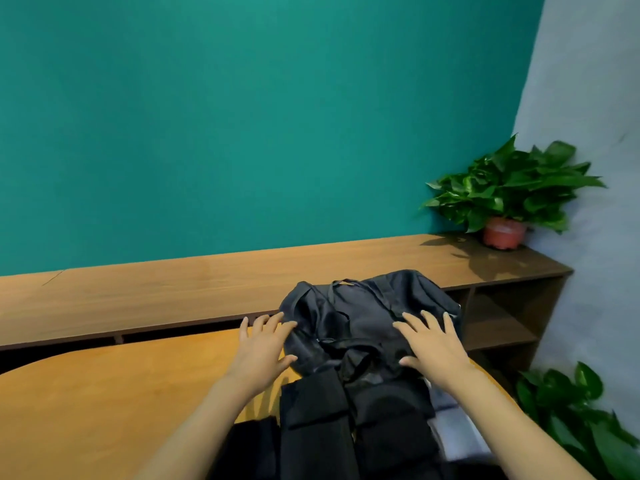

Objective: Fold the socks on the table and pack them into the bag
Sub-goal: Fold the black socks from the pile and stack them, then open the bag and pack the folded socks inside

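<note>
A dark navy fabric bag [363, 317] lies crumpled at the far edge of the wooden table [104, 393], with thin straps across its top. My left hand [265, 344] is spread open at the bag's left side, fingertips touching the fabric. My right hand [433, 344] lies flat with straight fingers on the bag's right half. In front of the bag, black folded socks [315, 410] lie side by side in several bundles. A lighter grey sock [450, 431] shows at their right, partly under my right forearm.
A long wooden shelf unit [173, 292] runs behind the table against the teal wall. A potted plant [505, 199] in a red pot stands on its right end. More green leaves [571, 410] show low at the right, by the table's edge.
</note>
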